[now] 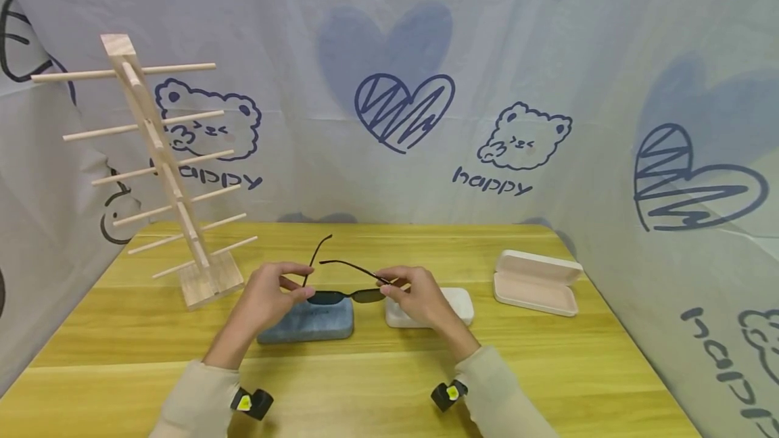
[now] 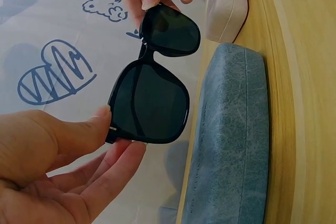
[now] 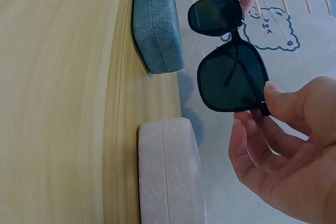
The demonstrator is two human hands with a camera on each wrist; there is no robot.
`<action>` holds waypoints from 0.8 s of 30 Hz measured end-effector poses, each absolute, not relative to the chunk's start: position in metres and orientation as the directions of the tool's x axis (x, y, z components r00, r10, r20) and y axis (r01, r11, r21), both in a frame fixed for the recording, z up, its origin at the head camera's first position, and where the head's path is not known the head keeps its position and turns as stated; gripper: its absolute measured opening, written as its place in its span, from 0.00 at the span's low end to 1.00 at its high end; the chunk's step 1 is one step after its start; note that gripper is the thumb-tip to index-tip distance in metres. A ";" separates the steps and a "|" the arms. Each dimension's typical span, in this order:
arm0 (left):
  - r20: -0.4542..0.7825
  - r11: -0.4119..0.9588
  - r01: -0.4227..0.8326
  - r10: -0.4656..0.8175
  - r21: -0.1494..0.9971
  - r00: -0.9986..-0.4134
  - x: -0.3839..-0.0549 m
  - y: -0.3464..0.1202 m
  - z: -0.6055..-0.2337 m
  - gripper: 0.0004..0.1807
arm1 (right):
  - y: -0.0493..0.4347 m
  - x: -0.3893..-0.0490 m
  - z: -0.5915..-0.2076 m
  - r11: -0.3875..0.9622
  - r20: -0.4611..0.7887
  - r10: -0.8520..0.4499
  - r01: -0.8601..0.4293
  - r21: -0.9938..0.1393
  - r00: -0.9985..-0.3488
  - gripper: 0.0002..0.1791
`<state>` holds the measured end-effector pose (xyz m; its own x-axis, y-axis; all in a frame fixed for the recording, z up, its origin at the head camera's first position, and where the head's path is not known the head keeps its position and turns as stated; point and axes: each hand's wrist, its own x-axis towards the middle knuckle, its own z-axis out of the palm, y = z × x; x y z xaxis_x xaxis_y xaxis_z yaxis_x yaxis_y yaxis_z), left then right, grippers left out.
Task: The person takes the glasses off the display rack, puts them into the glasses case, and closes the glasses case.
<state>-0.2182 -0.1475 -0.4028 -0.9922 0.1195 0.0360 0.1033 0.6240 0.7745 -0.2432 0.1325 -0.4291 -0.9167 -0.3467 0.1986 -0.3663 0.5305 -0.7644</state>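
Note:
A pair of black sunglasses (image 1: pixel 328 297) with dark lenses is held up between both hands, its temples unfolded and pointing away. My left hand (image 1: pixel 272 295) pinches the left hinge corner between thumb and fingers, as the left wrist view shows with the lens (image 2: pixel 152 103) close by. At the other hinge corner, my right hand (image 1: pixel 416 295) pinches the frame; its thumb lies by the lens (image 3: pixel 231 77) in the right wrist view. Below the sunglasses lie a closed blue glasses case (image 1: pixel 307 323) near the left hand and a closed whitish case (image 1: pixel 459 306) beneath the right.
An open pale pink glasses case (image 1: pixel 535 282) sits at the right of the wooden table (image 1: pixel 377 384). On the left stands a wooden display rack (image 1: pixel 173 181) with several pegs sticking out sideways. Printed cloth (image 1: pixel 389 174) hangs behind the table and along its sides.

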 end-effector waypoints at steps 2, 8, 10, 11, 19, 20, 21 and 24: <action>0.031 0.625 0.098 0.117 0.774 -0.993 -0.219 -0.148 -0.403 0.19 | 0.132 -0.244 -0.429 0.530 0.207 -0.352 -0.377 -0.760 -0.913 0.14; 0.039 0.634 0.101 0.112 0.766 -0.993 -0.220 -0.148 -0.403 0.19 | 0.132 -0.244 -0.429 0.519 0.243 -0.375 -0.419 -0.745 -0.895 0.12; 0.044 0.636 0.107 0.113 0.765 -0.993 -0.220 -0.149 -0.404 0.19 | 0.131 -0.244 -0.429 0.515 0.253 -0.380 -0.431 -0.741 -0.890 0.11; 0.047 0.636 0.109 0.113 0.764 -0.992 -0.220 -0.149 -0.404 0.19 | 0.131 -0.244 -0.429 0.516 0.255 -0.381 -0.433 -0.739 -0.889 0.11; 0.057 0.637 0.121 0.120 0.762 -0.991 -0.220 -0.150 -0.405 0.18 | 0.130 -0.242 -0.428 0.536 0.244 -0.382 -0.428 -0.727 -0.892 0.10; 0.059 0.636 0.122 0.120 0.762 -0.991 -0.220 -0.150 -0.405 0.18 | 0.130 -0.242 -0.428 0.539 0.243 -0.382 -0.429 -0.725 -0.892 0.10; 0.060 0.636 0.123 0.121 0.762 -0.991 -0.221 -0.150 -0.405 0.18 | 0.130 -0.242 -0.428 0.541 0.242 -0.381 -0.427 -0.725 -0.893 0.10; 0.063 0.632 0.128 0.124 0.764 -0.990 -0.221 -0.150 -0.404 0.19 | 0.129 -0.242 -0.427 0.545 0.237 -0.372 -0.418 -0.727 -0.897 0.10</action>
